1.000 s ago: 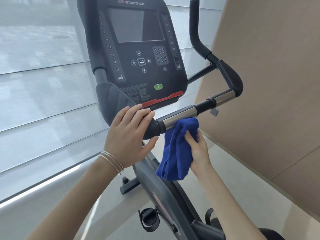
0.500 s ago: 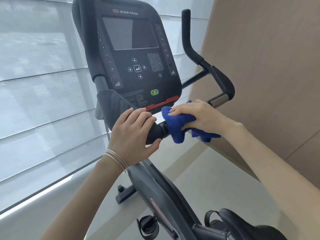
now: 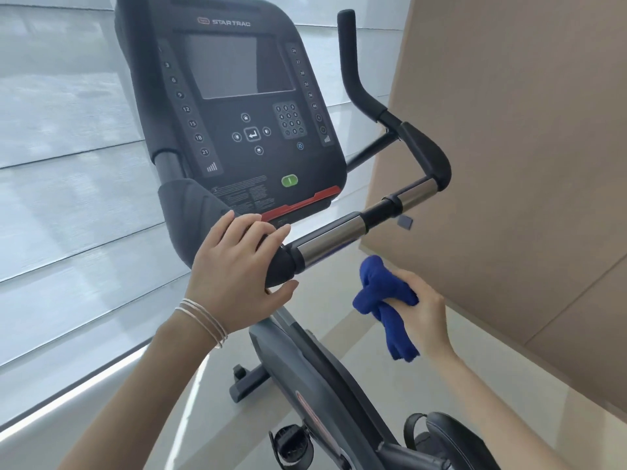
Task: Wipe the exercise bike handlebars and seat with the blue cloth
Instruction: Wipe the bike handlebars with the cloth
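Note:
The exercise bike's right handlebar (image 3: 342, 232) runs from centre up to the right, with chrome sections and black grips. My left hand (image 3: 237, 262) rests over the black padded grip at the bar's near end. My right hand (image 3: 419, 307) holds the bunched blue cloth (image 3: 383, 300) below the bar, apart from it, with a tail of cloth hanging down. The front tip of the black seat (image 3: 444, 432) shows at the bottom right, partly behind my right forearm.
The black console (image 3: 237, 106) with screen and keypad stands above the bar. A tan wall panel (image 3: 526, 164) is close on the right. Frosted window blinds (image 3: 68, 164) fill the left. The bike frame (image 3: 305, 368) and a pedal (image 3: 291, 449) are below, on a pale floor.
My right hand has come off the handlebar with the cloth and dropped below and to the right of it. My left hand has stayed on the grip.

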Action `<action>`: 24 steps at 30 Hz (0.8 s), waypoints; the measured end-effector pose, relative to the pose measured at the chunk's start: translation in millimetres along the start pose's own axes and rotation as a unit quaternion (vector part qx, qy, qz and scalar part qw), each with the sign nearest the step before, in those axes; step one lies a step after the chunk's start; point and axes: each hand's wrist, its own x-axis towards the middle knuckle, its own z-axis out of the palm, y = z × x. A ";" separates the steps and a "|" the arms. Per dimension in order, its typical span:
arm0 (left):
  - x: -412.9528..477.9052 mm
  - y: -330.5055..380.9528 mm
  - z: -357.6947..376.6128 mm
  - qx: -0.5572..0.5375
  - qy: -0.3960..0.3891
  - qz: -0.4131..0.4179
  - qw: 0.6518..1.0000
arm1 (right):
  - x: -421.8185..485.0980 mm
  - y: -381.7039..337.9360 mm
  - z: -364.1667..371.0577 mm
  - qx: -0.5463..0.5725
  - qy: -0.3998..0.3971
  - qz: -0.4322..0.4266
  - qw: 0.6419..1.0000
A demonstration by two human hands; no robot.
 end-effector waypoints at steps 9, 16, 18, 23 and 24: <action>52.4 41.2 24.3 0.010 -0.092 -0.044 0.995 | 27.3 -6.6 -39.6 0.089 0.025 0.010 0.996; 71.4 54.1 37.1 0.021 -0.126 -0.100 0.987 | 54.5 -11.0 -61.4 0.089 -0.031 -0.053 0.994; 69.0 53.9 35.2 0.015 -0.126 -0.106 0.986 | 59.0 -7.2 -60.9 0.096 -0.056 -0.054 0.992; 58.1 48.5 16.8 -0.016 -0.108 -0.085 0.990 | 53.3 4.0 -38.2 0.166 -0.130 -0.015 0.977; 52.4 43.6 12.3 -0.003 -0.104 -0.076 0.992 | 51.0 8.1 -29.5 0.168 -0.130 0.006 0.977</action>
